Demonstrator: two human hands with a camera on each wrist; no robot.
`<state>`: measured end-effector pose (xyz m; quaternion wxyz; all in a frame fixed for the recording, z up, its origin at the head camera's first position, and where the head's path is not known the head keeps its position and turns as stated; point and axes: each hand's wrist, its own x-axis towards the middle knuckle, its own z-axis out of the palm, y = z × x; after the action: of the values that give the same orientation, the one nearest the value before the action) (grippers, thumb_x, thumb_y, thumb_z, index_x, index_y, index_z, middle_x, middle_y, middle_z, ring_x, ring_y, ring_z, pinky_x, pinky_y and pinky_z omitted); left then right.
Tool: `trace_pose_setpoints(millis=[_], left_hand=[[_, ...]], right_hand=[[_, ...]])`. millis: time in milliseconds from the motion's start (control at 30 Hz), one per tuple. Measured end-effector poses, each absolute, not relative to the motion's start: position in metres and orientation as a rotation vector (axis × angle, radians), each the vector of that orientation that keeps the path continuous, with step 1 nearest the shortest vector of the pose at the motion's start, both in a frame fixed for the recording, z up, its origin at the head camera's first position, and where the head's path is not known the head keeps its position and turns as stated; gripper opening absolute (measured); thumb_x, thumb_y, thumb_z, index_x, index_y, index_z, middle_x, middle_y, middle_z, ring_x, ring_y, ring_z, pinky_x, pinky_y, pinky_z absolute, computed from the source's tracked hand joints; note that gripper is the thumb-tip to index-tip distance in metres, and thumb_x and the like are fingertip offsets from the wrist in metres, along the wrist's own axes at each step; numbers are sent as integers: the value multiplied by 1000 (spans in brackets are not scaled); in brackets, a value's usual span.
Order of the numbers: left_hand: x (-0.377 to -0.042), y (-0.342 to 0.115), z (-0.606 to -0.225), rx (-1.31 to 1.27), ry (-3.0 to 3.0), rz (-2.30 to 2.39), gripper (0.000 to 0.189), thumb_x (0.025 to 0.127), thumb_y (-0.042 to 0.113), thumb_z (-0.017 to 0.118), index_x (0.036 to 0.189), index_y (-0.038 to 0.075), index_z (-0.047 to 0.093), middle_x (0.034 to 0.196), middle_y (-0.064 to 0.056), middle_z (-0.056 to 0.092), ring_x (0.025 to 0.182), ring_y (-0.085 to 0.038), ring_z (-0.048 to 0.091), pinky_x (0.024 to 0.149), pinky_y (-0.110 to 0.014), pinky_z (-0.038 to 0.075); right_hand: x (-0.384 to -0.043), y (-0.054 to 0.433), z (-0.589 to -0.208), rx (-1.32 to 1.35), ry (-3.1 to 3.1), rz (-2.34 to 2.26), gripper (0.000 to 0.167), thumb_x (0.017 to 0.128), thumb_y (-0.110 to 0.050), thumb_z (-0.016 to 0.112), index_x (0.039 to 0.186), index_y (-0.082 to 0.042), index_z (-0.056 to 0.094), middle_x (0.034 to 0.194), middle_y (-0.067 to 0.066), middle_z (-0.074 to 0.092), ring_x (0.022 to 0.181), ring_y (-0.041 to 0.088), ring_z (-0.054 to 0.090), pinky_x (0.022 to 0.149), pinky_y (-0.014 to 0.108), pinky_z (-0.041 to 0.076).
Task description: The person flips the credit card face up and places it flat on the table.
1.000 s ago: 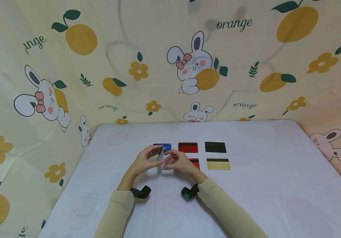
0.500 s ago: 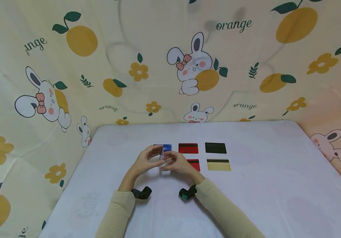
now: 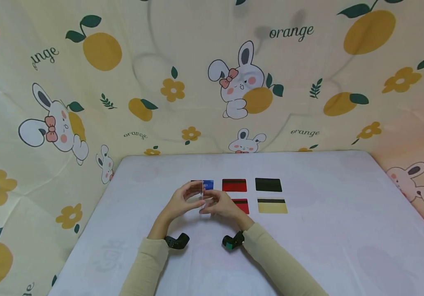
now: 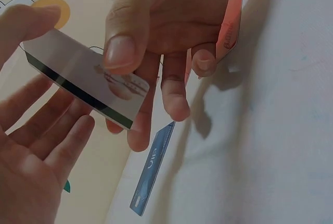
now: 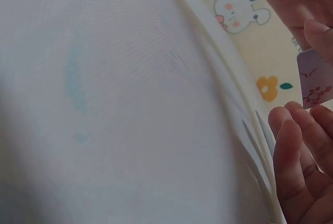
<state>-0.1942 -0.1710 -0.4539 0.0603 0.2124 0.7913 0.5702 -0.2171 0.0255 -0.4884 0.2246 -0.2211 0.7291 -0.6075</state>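
In the head view a pale card (image 3: 202, 196) stands nearly edge-on above the table, between my left hand (image 3: 182, 200) and right hand (image 3: 223, 204). Its black stripe shows in the left wrist view, where my left hand (image 4: 39, 146) pinches one end of the card (image 4: 78, 70) with thumb and fingers. There the thumb of my right hand (image 4: 171, 26) presses on the other end, with fingers behind. Reddish blossom print appears on the card (image 5: 315, 81) in the right wrist view, beside my right-hand fingers (image 5: 289, 156).
Behind the hands lies a blue VIP card (image 3: 208, 184), partly hidden. To its right are a red card (image 3: 234, 185), a partly covered red card (image 3: 242, 205), a black card (image 3: 268, 185) and a yellow card (image 3: 272, 206). A patterned cloth (image 3: 182, 49) hangs behind the white table (image 3: 308, 246).
The held card has turned from tilted, with its dark stripe visible, to nearly edge-on in the head view. My right hand has shifted slightly left; the left hand has barely moved.
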Motion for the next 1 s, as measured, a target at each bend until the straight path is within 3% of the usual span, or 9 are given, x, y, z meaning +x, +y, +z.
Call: trace_pose_setpoints(millis=[533, 800, 1000], left_hand=[[-193, -172, -448, 697, 2398, 1763, 65, 84, 4, 71, 141, -2, 41, 134, -31, 51, 130, -40, 50, 112, -47, 37], [-193, -173, -447, 680, 2399, 1762, 63, 85, 6, 70, 140, -4, 41, 135, -29, 52, 130, -38, 50, 112, -46, 37], [-194, -174, -447, 682, 2405, 1770, 61, 86, 6, 70, 140, 2, 43, 133, -25, 54, 130, -37, 50, 112, -46, 37]], right_hand=[[-216, 25, -482, -632, 2065, -1640, 55, 79, -10, 77, 128, 3, 57, 107, 27, 67, 69, 6, 60, 59, 24, 52], [-218, 26, -483, -648, 2058, -1642, 54, 80, -5, 75, 129, 4, 55, 119, 28, 62, 73, 13, 61, 63, 30, 55], [-217, 29, -483, -673, 2065, -1627, 56, 80, -10, 77, 130, 0, 56, 121, 24, 62, 73, 10, 62, 64, 21, 52]])
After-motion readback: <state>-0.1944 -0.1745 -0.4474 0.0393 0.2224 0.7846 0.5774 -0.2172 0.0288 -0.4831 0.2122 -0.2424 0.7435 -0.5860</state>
